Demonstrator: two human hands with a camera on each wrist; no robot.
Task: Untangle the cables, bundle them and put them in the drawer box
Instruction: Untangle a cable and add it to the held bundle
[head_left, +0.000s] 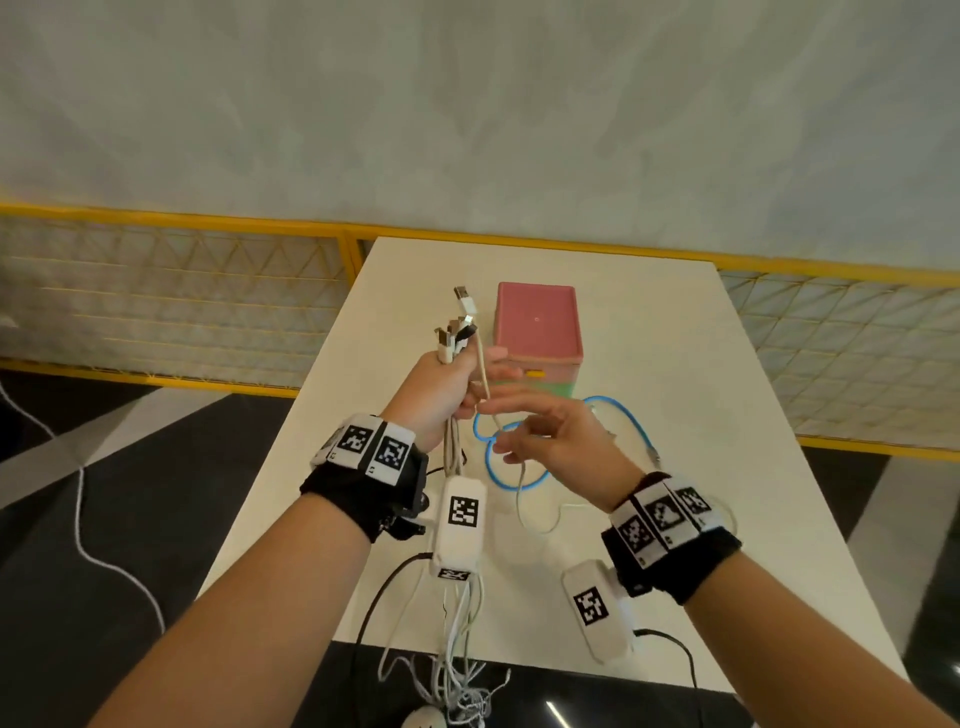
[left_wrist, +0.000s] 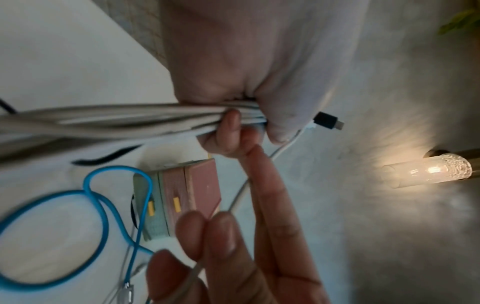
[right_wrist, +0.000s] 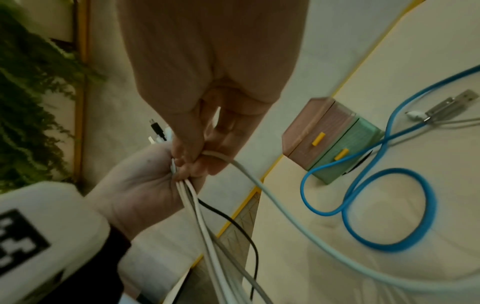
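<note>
My left hand (head_left: 449, 387) is raised above the white table (head_left: 649, 519) and grips a bundle of white and black cables (left_wrist: 116, 120). Their plugs (head_left: 460, 322) stick up out of the fist, and the loose ends hang over the table's front edge. My right hand (head_left: 501, 421) is just right of it and pinches one white cable (right_wrist: 259, 185), which trails down onto the table. A blue cable (head_left: 519, 480) lies looped on the table under my right hand. The drawer box (head_left: 537, 332), pink above and green below with yellow handles, stands shut behind both hands.
A silver USB plug (right_wrist: 451, 105) and a white plug lie by the blue cable's far end. A yellow-framed mesh railing (head_left: 182, 296) runs behind the table. Tangled cable ends (head_left: 457, 691) dangle at the near edge. A wall lamp (left_wrist: 428, 170) glows, and a plant (right_wrist: 28, 102) stands beyond the railing.
</note>
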